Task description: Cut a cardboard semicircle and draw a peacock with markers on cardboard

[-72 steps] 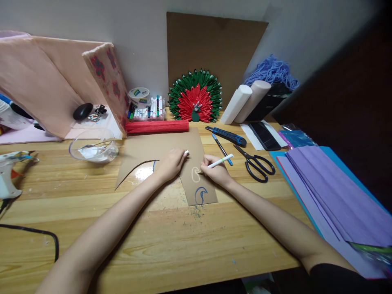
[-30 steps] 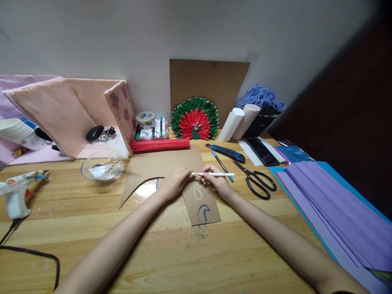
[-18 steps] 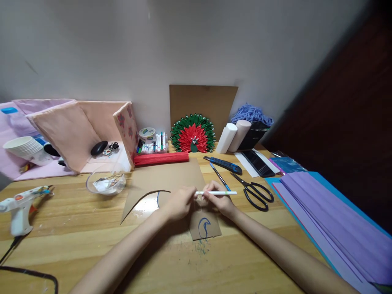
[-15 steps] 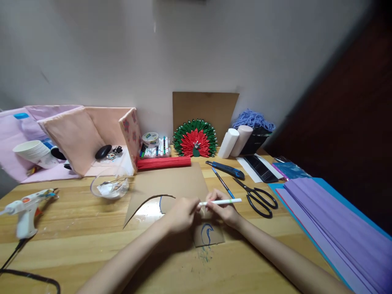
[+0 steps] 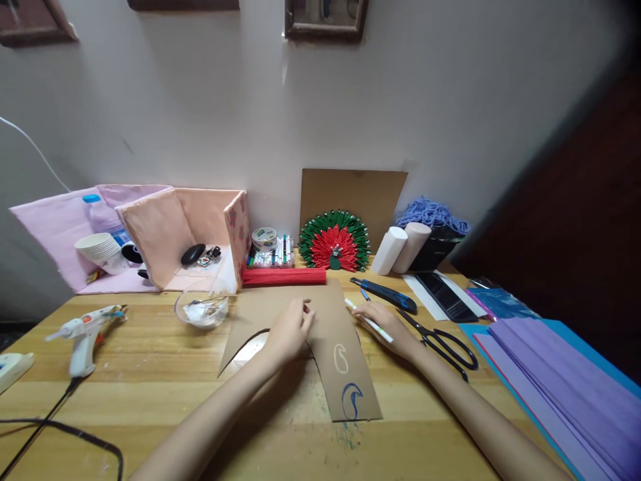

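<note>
The left hand (image 5: 291, 329) is loosely curling, fingers parted, over cardboard (image 5: 329, 319). The right hand (image 5: 395, 326) is gripping a white marker (image 5: 369, 321) near the scissors (image 5: 425, 332).

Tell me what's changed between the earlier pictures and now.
The left hand has let go of the white marker and moved left, over the cardboard sheet. The right hand kept the marker and moved right, off the cardboard, now hiding most of the blue pen. The white outline is uncovered again. The view tilted up. The scissors, box cutter and glue gun stayed put.
</note>
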The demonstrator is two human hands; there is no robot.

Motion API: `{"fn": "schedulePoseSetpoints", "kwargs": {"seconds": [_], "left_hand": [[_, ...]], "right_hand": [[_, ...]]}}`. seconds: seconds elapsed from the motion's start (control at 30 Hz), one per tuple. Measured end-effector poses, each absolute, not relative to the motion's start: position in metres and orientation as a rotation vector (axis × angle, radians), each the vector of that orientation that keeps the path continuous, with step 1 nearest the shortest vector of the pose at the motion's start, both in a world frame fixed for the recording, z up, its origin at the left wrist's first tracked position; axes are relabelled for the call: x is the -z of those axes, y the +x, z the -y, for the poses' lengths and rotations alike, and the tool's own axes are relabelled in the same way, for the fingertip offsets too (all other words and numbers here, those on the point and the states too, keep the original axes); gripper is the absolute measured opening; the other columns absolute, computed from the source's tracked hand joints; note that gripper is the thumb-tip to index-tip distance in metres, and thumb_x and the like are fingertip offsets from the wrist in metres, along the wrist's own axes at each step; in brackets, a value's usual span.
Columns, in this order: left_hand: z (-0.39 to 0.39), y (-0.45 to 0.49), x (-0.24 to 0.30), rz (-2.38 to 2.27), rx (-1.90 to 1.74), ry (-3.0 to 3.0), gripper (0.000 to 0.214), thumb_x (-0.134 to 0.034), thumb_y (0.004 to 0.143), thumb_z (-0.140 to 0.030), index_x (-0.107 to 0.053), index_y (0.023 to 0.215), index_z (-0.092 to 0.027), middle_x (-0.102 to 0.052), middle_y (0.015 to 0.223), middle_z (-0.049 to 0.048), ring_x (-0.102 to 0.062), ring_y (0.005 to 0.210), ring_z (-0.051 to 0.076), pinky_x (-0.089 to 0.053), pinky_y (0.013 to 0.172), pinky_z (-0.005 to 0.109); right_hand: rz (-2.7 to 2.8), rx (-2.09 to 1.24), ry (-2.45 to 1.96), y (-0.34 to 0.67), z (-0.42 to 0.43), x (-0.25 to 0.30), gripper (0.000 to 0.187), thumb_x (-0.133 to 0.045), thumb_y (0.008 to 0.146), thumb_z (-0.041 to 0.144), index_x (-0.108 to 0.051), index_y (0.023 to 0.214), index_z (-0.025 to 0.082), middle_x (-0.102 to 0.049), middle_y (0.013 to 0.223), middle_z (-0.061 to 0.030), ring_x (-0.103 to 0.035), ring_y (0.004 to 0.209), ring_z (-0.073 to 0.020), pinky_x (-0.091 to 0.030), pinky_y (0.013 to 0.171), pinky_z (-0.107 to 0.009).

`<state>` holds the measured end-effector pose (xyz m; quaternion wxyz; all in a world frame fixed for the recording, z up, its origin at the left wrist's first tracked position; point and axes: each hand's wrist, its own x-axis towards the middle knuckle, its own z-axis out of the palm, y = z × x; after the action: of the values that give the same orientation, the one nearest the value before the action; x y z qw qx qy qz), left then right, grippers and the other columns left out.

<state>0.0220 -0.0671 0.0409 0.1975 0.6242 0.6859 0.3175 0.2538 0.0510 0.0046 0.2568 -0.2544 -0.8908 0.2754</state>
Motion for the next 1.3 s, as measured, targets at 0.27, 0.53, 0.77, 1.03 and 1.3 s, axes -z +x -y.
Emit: {"fn": "schedulePoseSetpoints", "kwargs": {"seconds": [0.27,0.53,0.77,1.03,1.3], "left_hand": [[-0.007,-0.034,-0.062,-2.745,-0.616,1.663,0.027,-0.037,0.087,-0.029,-0.057,0.093,-0.012,-0.061,0.096,0.0138,-0.055,0.095,0.024,-0.044,0.078,0.032],[-0.074,-0.047,-0.06,-2.855,-0.441,1.498,0.028,-0.047,0.079,-0.017,-0.059,0.098,0.001,-0.061,0.095,0.0239,-0.056,0.099,0.032,-0.045,0.076,0.035],[-0.037,-0.035,-0.085,-2.783,-0.386,1.656,0.027,-0.037,0.083,-0.011,-0.062,0.088,-0.003,-0.061,0.09,0.0212,-0.059,0.091,0.028,-0.045,0.073,0.033],[0.082,0.059,-0.061,-1.839,-0.473,2.552,0.029,-0.032,0.091,-0.033,-0.054,0.091,-0.014,-0.059,0.088,0.0092,-0.055,0.08,0.02,-0.044,0.067,0.029],[0.127,0.063,-0.091,-1.353,-0.477,2.202,0.032,-0.031,0.091,-0.035,-0.056,0.081,-0.018,-0.06,0.08,0.0033,-0.054,0.075,0.015,-0.042,0.069,0.026]], "right_hand": [[2.599,-0.132,-0.912,0.263,-0.083,0.006,0.034,-0.039,0.079,0.008,-0.058,0.104,0.021,-0.05,0.12,-0.0125,-0.046,0.111,-0.0258,-0.04,0.09,-0.043],[2.532,-0.3,-0.801,0.253,-0.065,-0.017,0.027,-0.036,0.082,0.009,-0.057,0.093,0.021,-0.053,0.112,-0.0096,-0.049,0.106,-0.0224,-0.04,0.088,-0.04],[2.225,-1.018,-0.843,0.248,-0.058,-0.022,0.016,-0.044,0.083,0.027,-0.059,0.085,0.019,-0.057,0.087,-0.0059,-0.052,0.07,-0.0149,-0.043,0.061,-0.029],[1.492,-2.139,-0.626,0.219,0.005,-0.039,0.04,-0.057,0.073,0.052,-0.051,0.093,0.018,-0.038,0.056,0.0069,-0.018,0.041,-0.0036,-0.013,0.039,-0.019],[1.722,-2.213,-0.59,0.249,0.026,-0.06,0.028,-0.054,0.078,0.031,-0.05,0.103,0.019,-0.035,0.05,0.008,-0.021,0.04,-0.005,-0.012,0.041,-0.021]]}}
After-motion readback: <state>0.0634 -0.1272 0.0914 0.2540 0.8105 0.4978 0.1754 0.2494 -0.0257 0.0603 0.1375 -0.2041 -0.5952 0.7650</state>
